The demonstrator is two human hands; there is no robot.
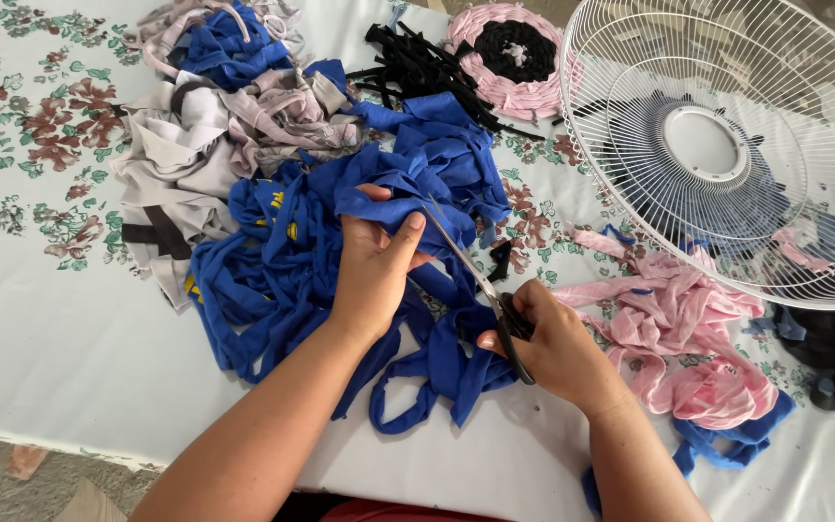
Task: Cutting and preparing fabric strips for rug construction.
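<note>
Blue cloth (379, 208) is pinched up by the left hand (374, 266), right at the scissors' (480, 280) tip, blades angled up-left from the right hand (553, 343) closed round the handles. More blue strips get piled underneath; pink strips (688, 329) and a white fan guard (727, 145) are parked off right.

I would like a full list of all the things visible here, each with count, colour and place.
blue cloth: one pile, blue, table centre
grey cloth: one pile, grey, upper left
black strips: one bunch, black, top centre
round mat: one, pink and black, top
fan guard: one, white, right
pink strips: one heap, pink, under the guard
tablecloth: one, white, floral
scissors: one, black handles, right hand
left hand: grips blue cloth
right hand: holds scissors
</note>
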